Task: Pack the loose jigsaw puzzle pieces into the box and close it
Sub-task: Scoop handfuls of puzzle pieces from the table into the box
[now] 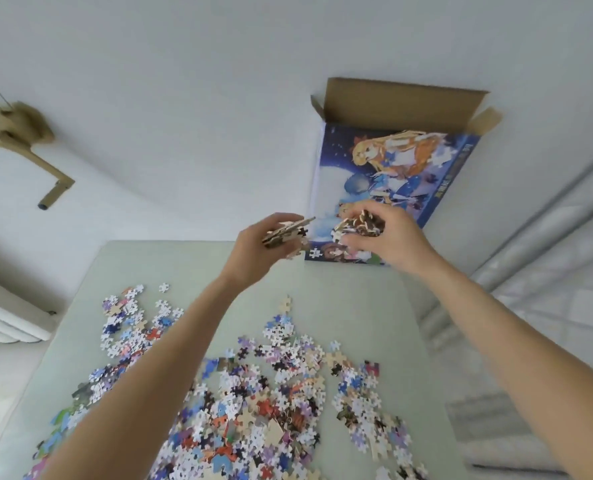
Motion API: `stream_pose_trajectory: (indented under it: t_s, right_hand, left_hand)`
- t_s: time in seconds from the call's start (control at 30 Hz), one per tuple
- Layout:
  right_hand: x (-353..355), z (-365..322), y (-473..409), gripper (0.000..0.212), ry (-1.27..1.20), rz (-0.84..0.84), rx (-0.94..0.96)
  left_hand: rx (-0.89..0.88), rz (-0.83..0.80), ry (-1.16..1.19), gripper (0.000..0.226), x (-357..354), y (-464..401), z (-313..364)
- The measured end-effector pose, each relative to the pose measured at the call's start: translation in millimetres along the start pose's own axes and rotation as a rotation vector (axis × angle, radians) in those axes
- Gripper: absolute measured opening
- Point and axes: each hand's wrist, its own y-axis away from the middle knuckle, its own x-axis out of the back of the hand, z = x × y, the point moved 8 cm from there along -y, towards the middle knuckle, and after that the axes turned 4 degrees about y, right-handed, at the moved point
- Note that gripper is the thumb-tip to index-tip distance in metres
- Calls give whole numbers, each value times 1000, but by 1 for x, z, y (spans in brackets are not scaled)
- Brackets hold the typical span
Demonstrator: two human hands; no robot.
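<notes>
Puzzle pieces [253, 403] lie scattered in a broad heap over the near half of the pale green bench [340, 282], with a smaller cluster off to our left side and a few strays between. We judge most of the packing is yet to do, since the bulk of the pieces sits loose on the bench.

The box [392, 174] lies beyond the far edge of the bench, on a white surface, its printed picture face up and its brown flap [402, 102] folded open at the far end. We cannot tell whether any pieces are inside it.

We hold 2 handfuls raised above the far edge of the bench, near the box's closest corner. Our left hand [253, 251] has its fingers [281, 220] clamped on a flat stack of pieces, brown backs showing. Our right hand [385, 237] has its fingers closed around a looser bunch, right over the box's near end.

The step in hand looks like carrying gathered pieces to the box. The next move calls for reaching farther to the open end, since the mouth is at the far side, then letting go without spilling pieces over the edges.
</notes>
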Motion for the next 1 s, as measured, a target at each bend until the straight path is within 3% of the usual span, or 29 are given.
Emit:
stream_pose_trajectory:
  t_s: [0.27,0.43,0.6,0.77,0.87,1.0]
  right_hand:
    - [145,2,-116,25,332,358,170]
    - [151,23,-152,25,475,303,239]
    - [143,38,-159,23,605,221,372]
    - [142,53,-163,31,518,160,290]
    - [145,55,-167,38,558,121,249]
    - [144,54,-166,39,612,140,242]
  left_hand:
    - [-357,41,-43,35,-9,-143,112]
    - [-411,29,-159,32,-25,-201,130]
    - [-465,-37,-462,35,-47,-225,125]
    - [-524,-57,-735,35,-53,-224,120]
    - [-501,-35,-803,33,-53,-227,123]
    - [-493,0,-1062,33,-61,-229,128]
